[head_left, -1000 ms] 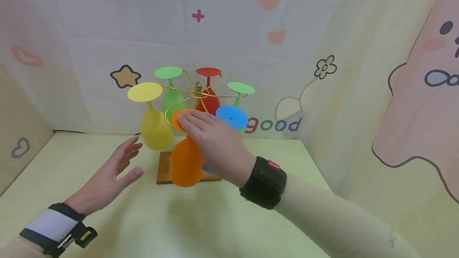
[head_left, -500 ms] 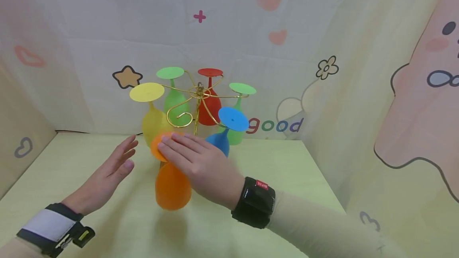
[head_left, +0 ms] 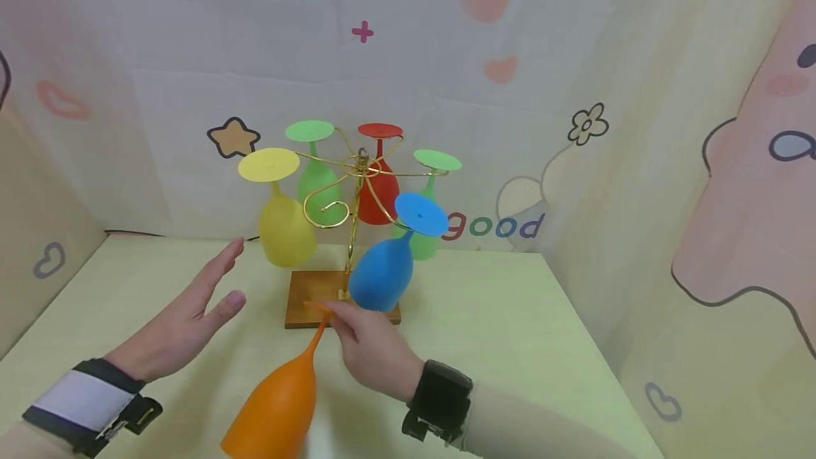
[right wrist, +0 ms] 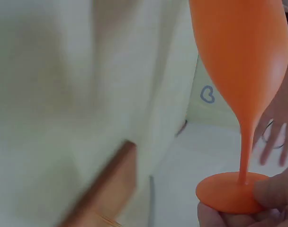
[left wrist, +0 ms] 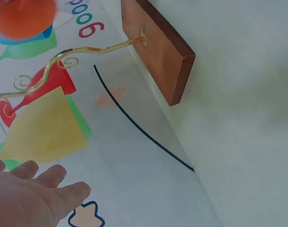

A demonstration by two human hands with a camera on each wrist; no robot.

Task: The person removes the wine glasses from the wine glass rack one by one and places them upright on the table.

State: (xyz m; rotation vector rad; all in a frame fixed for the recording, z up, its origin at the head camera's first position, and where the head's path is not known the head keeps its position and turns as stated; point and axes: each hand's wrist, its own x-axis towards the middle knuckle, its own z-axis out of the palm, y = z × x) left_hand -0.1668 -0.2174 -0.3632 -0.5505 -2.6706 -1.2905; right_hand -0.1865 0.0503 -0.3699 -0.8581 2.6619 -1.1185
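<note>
My right hand (head_left: 357, 331) pinches the foot of an orange goblet (head_left: 277, 406), whose bowl hangs tilted toward me over the table. In the right wrist view the orange goblet (right wrist: 241, 71) fills the top right, and fingers (right wrist: 272, 191) press on its round foot. A gold wire rack (head_left: 353, 176) on a wooden base (head_left: 299, 299) carries yellow (head_left: 280, 222), green (head_left: 315, 176), red (head_left: 379, 186), second green (head_left: 428, 232) and blue (head_left: 382, 271) goblets upside down. My left hand (head_left: 191, 314) is open, held edge-on left of the rack and touching nothing. The left hand (left wrist: 28, 198) shows at the bottom left of its wrist view.
The pale green table (head_left: 497, 331) is enclosed by cloth walls printed with hearts, a star (head_left: 232, 137) and the word "good" (head_left: 494, 225). The wooden base (left wrist: 158, 45) and the rack's gold stem (left wrist: 87, 49) appear in the left wrist view.
My right hand drew the orange goblet off the rack's hook, down and toward me, tilting its bowl nearer. The blue goblet became visible. My left hand barely moved.
</note>
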